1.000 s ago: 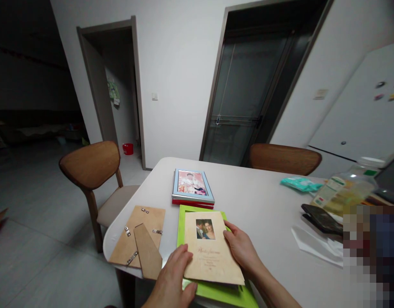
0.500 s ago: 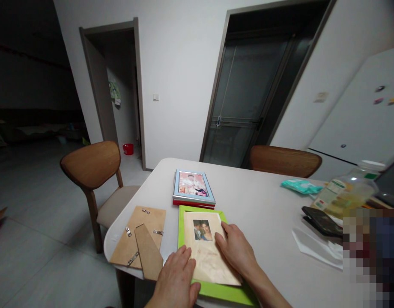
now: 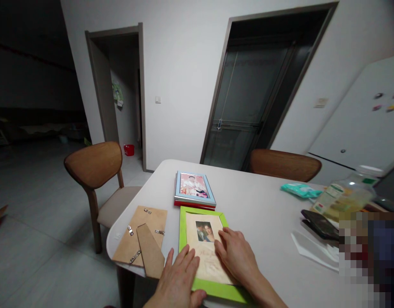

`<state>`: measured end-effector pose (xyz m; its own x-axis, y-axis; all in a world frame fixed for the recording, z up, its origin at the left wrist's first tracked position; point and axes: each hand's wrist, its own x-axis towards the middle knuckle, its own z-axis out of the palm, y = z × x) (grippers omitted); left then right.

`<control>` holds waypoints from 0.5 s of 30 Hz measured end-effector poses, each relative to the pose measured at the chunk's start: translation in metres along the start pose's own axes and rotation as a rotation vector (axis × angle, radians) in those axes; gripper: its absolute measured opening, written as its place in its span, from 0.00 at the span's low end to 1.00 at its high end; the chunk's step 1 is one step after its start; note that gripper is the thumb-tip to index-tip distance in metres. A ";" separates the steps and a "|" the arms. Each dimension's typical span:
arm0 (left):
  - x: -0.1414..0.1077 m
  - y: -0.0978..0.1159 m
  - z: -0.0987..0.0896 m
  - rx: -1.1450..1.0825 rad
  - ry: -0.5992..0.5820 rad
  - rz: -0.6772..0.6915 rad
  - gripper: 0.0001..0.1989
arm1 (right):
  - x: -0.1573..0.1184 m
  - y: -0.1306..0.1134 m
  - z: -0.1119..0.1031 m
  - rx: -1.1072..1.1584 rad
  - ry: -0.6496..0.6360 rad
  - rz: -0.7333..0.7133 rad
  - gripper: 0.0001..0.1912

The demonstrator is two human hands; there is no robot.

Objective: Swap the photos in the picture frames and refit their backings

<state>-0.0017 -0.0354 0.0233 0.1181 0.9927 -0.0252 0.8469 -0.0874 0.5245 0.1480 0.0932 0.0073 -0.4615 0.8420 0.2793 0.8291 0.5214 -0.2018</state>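
A lime-green picture frame (image 3: 216, 291) lies flat near the table's front edge. Within its rim is a cream paper sheet (image 3: 203, 265) bearing a small photo (image 3: 205, 231) of two people. My left hand (image 3: 180, 273) rests at the frame's lower left, fingers stretched over the rim and sheet. On the right side, my right hand (image 3: 238, 255) lies with its fingertips on the sheet, covering part of the right rim. Left of the frame is a brown backing board (image 3: 130, 239) with metal clips and a stand flap (image 3: 150, 252), its lower end near my left hand.
Beyond the green frame sits a light-blue picture frame (image 3: 195, 187) stacked on a red one (image 3: 193, 205). To the right are a teal packet (image 3: 300, 190), a large clear jar (image 3: 347, 194), a dark phone-like object (image 3: 320, 224) and white paper (image 3: 312, 252). Wooden chairs (image 3: 94, 164) flank the table (image 3: 255, 214).
The cream sheet, which overlapped the green rim at the bottom, now sits inside it. Both hands have shifted only slightly. The view has tilted a little.
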 end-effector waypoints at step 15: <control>-0.056 -0.081 -0.027 0.150 0.259 -0.256 0.37 | -0.009 -0.068 -0.005 0.339 -0.105 -0.282 0.14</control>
<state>-0.0906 -0.0821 0.0051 -0.2250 0.9705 0.0863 0.9008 0.1734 0.3981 0.0971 0.0501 0.0229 -0.6983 0.6612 0.2741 0.5246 0.7333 -0.4325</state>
